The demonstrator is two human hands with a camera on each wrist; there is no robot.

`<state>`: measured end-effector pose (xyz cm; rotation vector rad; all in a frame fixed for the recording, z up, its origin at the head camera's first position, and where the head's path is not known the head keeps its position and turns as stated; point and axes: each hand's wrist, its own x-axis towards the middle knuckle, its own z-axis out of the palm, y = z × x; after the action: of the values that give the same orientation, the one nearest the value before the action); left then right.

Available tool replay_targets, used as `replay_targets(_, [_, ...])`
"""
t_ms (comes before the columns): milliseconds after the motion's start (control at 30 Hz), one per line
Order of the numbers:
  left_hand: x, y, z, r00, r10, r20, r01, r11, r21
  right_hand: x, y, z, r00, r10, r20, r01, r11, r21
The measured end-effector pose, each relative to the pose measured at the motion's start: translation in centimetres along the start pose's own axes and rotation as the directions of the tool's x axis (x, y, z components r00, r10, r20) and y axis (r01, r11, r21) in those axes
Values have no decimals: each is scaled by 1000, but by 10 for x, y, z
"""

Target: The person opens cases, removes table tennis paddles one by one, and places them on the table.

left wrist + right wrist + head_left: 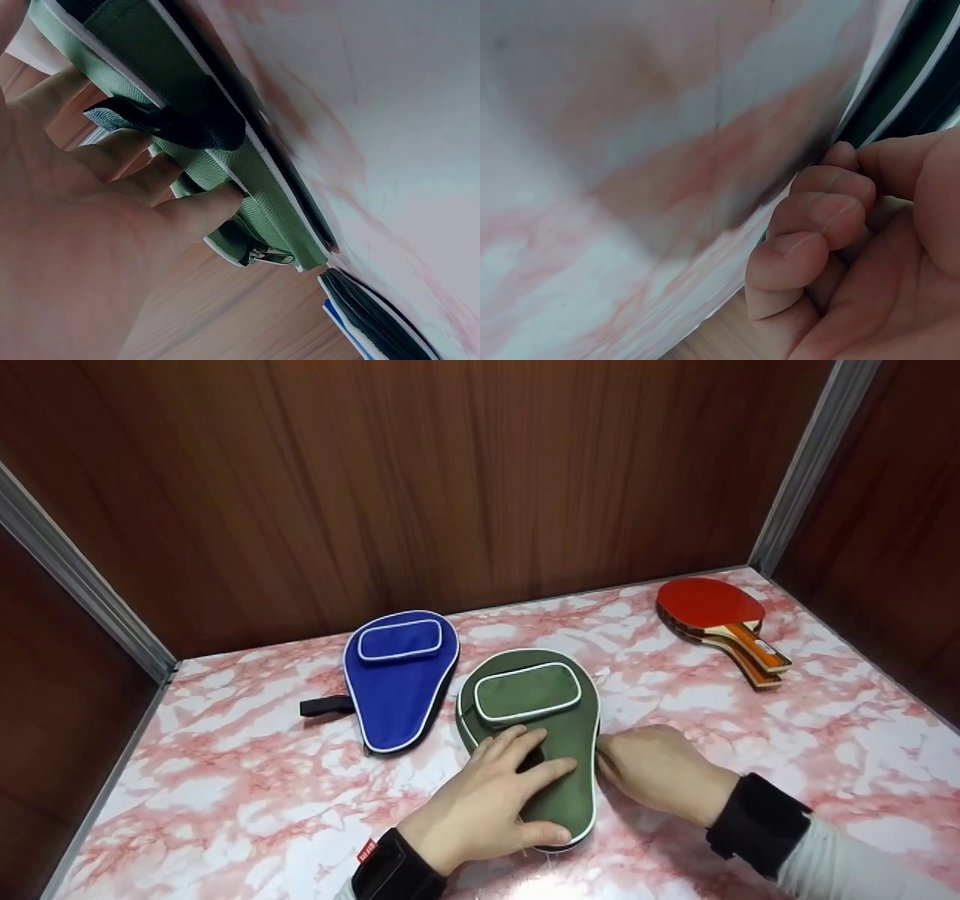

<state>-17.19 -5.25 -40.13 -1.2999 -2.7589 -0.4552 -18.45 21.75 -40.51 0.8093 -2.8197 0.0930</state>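
Observation:
A green table tennis paddle case [560,742] with white piping and a small front pocket lies flat on the table, its narrow end toward me. My left hand [487,804] rests on its lower left part, fingers spread over the fabric. A black strap [180,124] shows by that hand's fingers in the left wrist view, and a metal zipper pull [271,257] hangs at the pocket. At the case's right edge, my right hand [664,769] pinches the zipper side between thumb and forefinger; the pinched piece is hidden. Its other fingers [802,255] are curled.
Left of the green case lies a blue paddle case [401,682] with a black strap [326,706]. Two stacked paddles with a red face [709,601] lie at the back right. Brown wood-grain panels [465,487] enclose the pink marbled table [247,787].

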Motion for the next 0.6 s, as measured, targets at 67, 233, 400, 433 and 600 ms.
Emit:
replay_targets(67, [0,0,0,1000,2,-1,-2,1000,1,-2,-2,0,1000,-4,-2,4,1000,5])
replay_targets(233, [0,0,0,1000,5,-4,-5,1000,-2,-6,-6,0,1000,-11,-2,11,1000,18])
replay_targets(400, [0,-1,0,1000,11,-13,-11,1000,-2,-10,-9,0,1000,-23,-6,24,999,30])
replay_targets(433, [0,-1,1,1000,12,-15,-12,1000,-2,-11,-10,0,999,-30,-12,30,999,33])
replay_targets(600, [-1,-1,1,1000,12,-16,-12,1000,-6,-15,-11,1,998,-55,-29,56,998,36])
